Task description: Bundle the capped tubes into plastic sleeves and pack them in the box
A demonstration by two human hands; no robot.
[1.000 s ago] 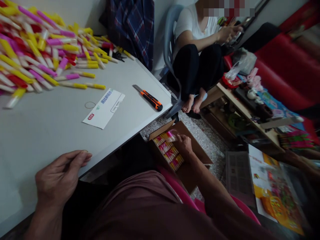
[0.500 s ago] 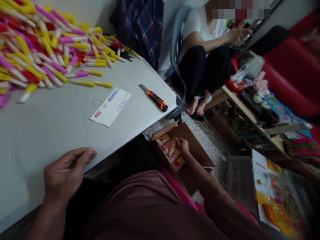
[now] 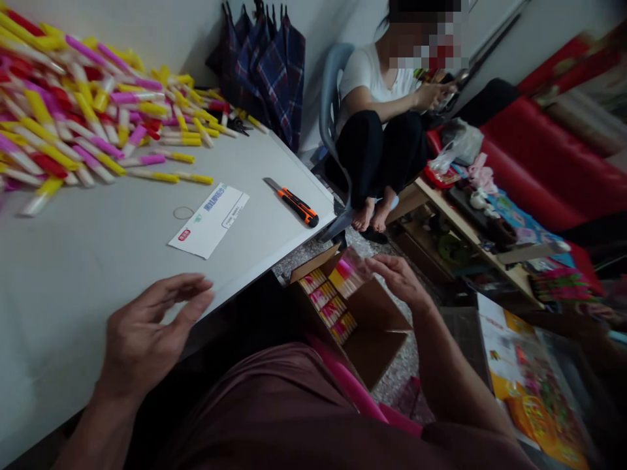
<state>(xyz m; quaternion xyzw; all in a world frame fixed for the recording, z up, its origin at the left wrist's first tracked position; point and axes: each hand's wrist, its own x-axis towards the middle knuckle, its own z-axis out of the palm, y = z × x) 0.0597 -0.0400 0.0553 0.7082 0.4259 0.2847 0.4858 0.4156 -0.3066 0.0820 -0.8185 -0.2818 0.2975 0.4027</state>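
Left hand (image 3: pixel 147 333) open above the edge of the counter (image 3: pixel 73 294), fingers spread, holding nothing. Right hand (image 3: pixel 399 281) open over a cardboard carton (image 3: pixel 377 346), fingers released, just beside a clear-wrapped bundle of pink and yellow tubes (image 3: pixel 349 272). Wrapped rows of tubes (image 3: pixel 326 303) fill part of the carton, the rest showing bare cardboard; a large loose heap of tubes (image 3: pixel 73 111) lies unpacked on the counter.

a pale grey flat table (image 3: pixel 73 274) carries a heaped pile of white plastic tubes with pink, yellow and red ends (image 3: pixel 73 124); a black-and-orange utility knife (image 3: pixel 294 205) lies near the table's corner; a white paper envelope (image 3: pixel 209 220) lies just beside a thin rubber band (image 3: pixel 183 213)
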